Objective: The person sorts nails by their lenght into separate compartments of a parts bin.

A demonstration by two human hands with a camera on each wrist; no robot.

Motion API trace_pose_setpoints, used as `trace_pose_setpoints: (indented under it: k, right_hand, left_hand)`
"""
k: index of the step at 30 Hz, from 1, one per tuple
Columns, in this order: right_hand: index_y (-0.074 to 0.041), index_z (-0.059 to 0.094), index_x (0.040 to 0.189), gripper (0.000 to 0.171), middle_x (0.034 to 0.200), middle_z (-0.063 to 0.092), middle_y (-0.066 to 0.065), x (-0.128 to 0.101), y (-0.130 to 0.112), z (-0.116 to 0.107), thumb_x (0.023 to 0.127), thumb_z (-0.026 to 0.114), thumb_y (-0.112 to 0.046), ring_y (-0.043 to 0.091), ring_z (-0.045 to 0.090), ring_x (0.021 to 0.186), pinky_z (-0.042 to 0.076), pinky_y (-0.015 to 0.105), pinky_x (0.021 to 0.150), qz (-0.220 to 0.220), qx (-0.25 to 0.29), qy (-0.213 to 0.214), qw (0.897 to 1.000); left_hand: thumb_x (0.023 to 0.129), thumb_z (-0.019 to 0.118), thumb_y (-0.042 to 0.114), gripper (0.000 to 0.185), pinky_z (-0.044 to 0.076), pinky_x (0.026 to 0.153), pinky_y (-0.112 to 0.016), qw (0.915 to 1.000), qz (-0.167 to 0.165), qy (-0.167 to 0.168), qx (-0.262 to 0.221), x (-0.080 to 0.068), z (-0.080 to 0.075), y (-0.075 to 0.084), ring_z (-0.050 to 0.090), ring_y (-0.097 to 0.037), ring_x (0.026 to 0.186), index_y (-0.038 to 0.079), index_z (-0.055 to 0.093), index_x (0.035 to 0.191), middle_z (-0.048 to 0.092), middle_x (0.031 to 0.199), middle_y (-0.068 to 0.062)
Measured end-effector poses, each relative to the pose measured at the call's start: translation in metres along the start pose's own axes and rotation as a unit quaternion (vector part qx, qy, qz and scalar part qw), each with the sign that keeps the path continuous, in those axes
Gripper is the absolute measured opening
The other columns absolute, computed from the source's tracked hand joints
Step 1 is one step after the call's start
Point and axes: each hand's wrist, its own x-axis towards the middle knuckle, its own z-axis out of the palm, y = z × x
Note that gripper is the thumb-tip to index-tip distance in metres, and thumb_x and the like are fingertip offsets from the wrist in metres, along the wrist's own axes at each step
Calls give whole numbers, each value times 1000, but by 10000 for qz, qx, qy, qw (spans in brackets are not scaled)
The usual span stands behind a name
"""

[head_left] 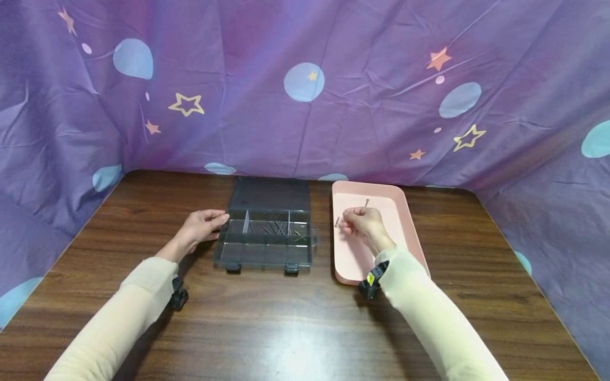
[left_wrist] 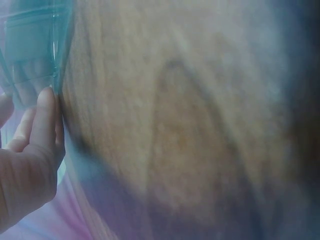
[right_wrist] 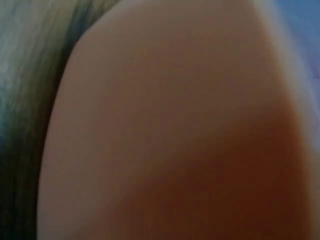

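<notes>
Overhead, left hand (head_left: 202, 226) steadies one compartment box (head_left: 267, 233) mid-table; several nails (head_left: 278, 228) lie inside already. Right hand (head_left: 364, 225) pinches one nail (head_left: 337, 221) over the pink tray (head_left: 410, 222), where another nail (head_left: 367, 202) remains.

Left wrist: fingertips (left_wrist: 46, 107) press together on the box's edge.

Right wrist: only blurred skin (fingers unreadable).
</notes>
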Motion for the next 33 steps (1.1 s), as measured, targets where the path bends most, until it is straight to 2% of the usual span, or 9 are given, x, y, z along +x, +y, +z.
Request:
trace_pose_setpoints:
  k: [3, 9, 15, 19, 22, 25, 28, 33]
  right_hand:
    - [16, 54, 102, 15, 59, 58, 3, 4, 4, 1, 92, 49, 6, 6, 55, 50, 51, 16, 49, 90, -12, -147, 9999]
    - [15, 55, 100, 13, 58, 59, 3, 6, 5, 1, 92, 48, 7, 7, 57, 50, 55, 20, 53, 391, -96, -321, 9987]
    - [17, 55, 104, 17, 58, 60, 1, 7, -7, -7, 92, 50, 6, 6, 58, 52, 53, 17, 53, 254, -585, -179, 9978]
    - [19, 53, 114, 26, 60, 60, -1, 13, -14, -8, 92, 51, 4, 4, 59, 54, 54, 17, 56, 234, -936, -192, 9952]
    - [20, 53, 113, 26, 60, 61, 1, 16, -16, -7, 92, 51, 5, 5, 60, 54, 54, 18, 56, 335, -966, -340, 9942]
    - [20, 53, 111, 24, 59, 62, 2, 18, -19, -7, 92, 50, 6, 7, 60, 53, 54, 18, 55, 452, -968, -487, 9931]
    - [20, 50, 115, 28, 58, 62, 2, 18, -24, -10, 93, 50, 4, 7, 60, 53, 54, 18, 55, 466, -1101, -575, 9912]
    - [17, 54, 109, 23, 57, 61, 0, 23, -25, -11, 92, 53, 2, 6, 59, 53, 54, 18, 56, 417, -1227, -441, 9906]
  left_hand:
    - [98, 51, 25, 51, 52, 82, -19, 10000, 38, 7, -17, 0, 0, -1, 47, -23, 120, -6, 40, 138, 42, 141, -22]
    - [98, 51, 24, 51, 52, 81, -17, 10000, 55, 3, -32, -1, 1, -2, 46, -22, 119, -7, 40, 138, 41, 143, -22]
    - [98, 51, 25, 51, 52, 78, -16, 9999, 103, 7, -22, -1, -1, 0, 48, -21, 117, -6, 41, 137, 43, 140, -23]
    - [98, 51, 25, 51, 52, 76, -15, 9999, 140, 0, -5, 0, -3, 0, 52, -14, 110, -6, 42, 137, 44, 139, -23]
    - [97, 52, 24, 50, 52, 74, -15, 9999, 162, 24, -10, 0, -1, -2, 53, -7, 100, -7, 43, 136, 47, 137, -22]
    - [97, 53, 23, 50, 52, 74, -15, 9999, 112, -4, -50, 0, 1, -3, 53, -8, 101, -7, 44, 135, 47, 136, -22]
    - [97, 53, 24, 51, 52, 75, -16, 9999, 112, -40, -23, 0, 1, -3, 51, -15, 110, -7, 43, 136, 45, 138, -23]
    - [98, 52, 24, 51, 52, 76, -15, 10000, 86, 0, -9, 0, 1, 0, 49, -18, 115, -6, 42, 137, 43, 141, -23]
